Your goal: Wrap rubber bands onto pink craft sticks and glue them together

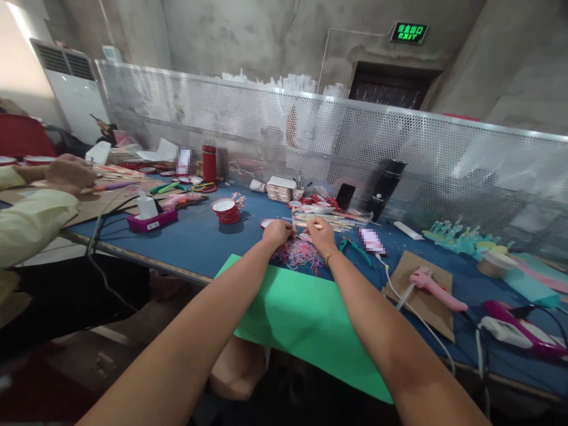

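Observation:
My left hand (pixel 278 232) is closed on a small pinkish stick-like piece (pixel 293 218) that stands upright from the fingers. Close beside it, my right hand (pixel 323 235) pinches a pale, slim pen-like stick (pixel 313 225); its exact kind is too small to make out. Below both hands lies a tangled heap of pink, blue and white threads (pixel 304 255). A green sheet (pixel 293 313) spreads under my forearms and hangs over the table edge. Behind my left hand, a white disc with a red rim (pixel 267 223) is partly hidden.
A stack of red-rimmed discs (pixel 228 212) stands left, beyond it a purple power strip (pixel 153 220). Teal pliers (pixel 357 251) and a pink glue gun (pixel 437 288) on cardboard lie right. A co-worker's hand (pixel 71 174) is far left. A perforated metal screen (pixel 248 127) borders the back.

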Tool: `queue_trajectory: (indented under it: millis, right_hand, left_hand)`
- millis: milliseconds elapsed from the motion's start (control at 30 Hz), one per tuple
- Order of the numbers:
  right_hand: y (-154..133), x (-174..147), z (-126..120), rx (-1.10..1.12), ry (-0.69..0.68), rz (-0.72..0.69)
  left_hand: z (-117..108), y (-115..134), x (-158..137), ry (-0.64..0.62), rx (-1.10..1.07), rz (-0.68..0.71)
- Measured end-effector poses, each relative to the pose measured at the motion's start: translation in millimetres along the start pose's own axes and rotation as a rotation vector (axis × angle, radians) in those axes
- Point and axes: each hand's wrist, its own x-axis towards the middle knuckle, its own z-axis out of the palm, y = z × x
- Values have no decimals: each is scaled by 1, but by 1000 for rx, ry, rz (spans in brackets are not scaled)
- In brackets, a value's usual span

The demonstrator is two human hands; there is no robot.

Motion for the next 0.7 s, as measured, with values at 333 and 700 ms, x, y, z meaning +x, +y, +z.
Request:
queue_trajectory:
  millis: [333,700]
  right_hand:
    - [0,0,1,4,-3,11]
    - [1,0,1,5,3,6]
  left_hand:
    - [1,-2,2,0,-1,-11]
    - [0,0,0,3,-2,0]
